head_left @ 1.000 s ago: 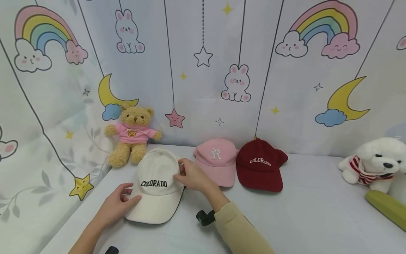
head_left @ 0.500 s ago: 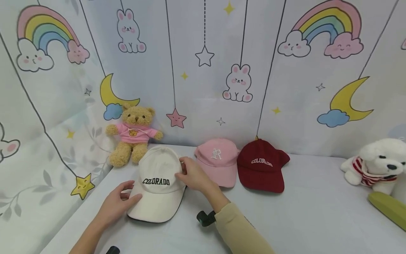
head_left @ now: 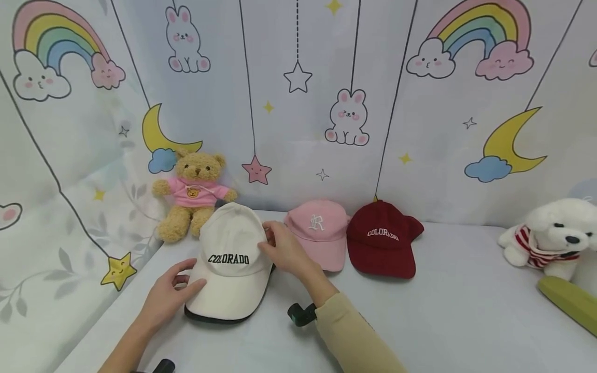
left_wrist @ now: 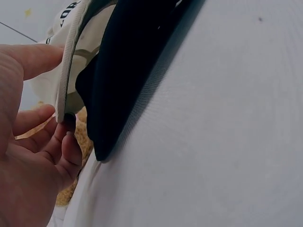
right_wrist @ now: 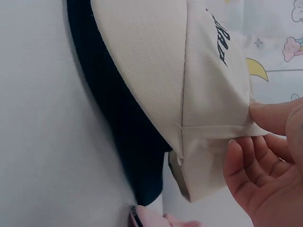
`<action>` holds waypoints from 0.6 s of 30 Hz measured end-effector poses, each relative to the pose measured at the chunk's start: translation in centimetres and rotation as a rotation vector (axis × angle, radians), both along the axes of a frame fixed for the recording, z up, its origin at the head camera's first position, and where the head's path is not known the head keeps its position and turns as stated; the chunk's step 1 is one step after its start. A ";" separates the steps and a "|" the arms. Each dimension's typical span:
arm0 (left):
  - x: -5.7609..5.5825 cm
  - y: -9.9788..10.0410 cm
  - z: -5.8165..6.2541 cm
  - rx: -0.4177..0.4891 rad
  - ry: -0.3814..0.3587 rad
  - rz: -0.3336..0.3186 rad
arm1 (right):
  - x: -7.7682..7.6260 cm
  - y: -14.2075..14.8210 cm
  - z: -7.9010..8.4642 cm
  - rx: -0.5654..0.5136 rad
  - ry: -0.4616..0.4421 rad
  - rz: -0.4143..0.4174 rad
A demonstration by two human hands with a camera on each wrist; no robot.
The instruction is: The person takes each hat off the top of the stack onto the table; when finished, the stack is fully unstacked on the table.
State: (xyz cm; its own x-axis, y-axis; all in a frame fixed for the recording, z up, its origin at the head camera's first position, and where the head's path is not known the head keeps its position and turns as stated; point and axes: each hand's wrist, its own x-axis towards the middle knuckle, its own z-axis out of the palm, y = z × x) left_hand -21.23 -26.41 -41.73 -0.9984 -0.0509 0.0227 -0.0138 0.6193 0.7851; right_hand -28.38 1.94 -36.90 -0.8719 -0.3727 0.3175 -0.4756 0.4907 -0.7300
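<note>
A cream cap (head_left: 231,261) with black COLORADO lettering stands at left in the head view, brim toward me. Beneath it sits a dark navy cap (left_wrist: 116,80), mostly hidden in the head view; the wrist views show a gap between the two brims. My left hand (head_left: 165,292) pinches the left edge of the cream brim, thumb on top and fingers at its edge and below. On the other side, my right hand (head_left: 286,251) pinches the fabric of the cream crown between thumb and fingers.
To the right stand a pink cap (head_left: 322,233) and a dark red cap (head_left: 381,241). A teddy bear (head_left: 193,191) sits behind the cream cap. At far right are a white plush dog (head_left: 548,241) and a green object (head_left: 569,303). A patterned cloth (head_left: 298,124) hangs behind.
Both hands have raised the cream cap slightly, and more of the dark cap's brim shows under it. The other caps and the plush toys stay in place.
</note>
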 end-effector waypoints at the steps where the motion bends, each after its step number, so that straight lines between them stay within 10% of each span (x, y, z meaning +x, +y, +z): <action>1: 0.0 0.0 0.0 0.007 0.005 0.002 | 0.0 0.0 0.1 -0.010 0.010 0.002; 18: 0.8 1.9 0.7 0.089 0.125 0.023 | 0.2 1.2 2.1 -0.079 0.045 0.003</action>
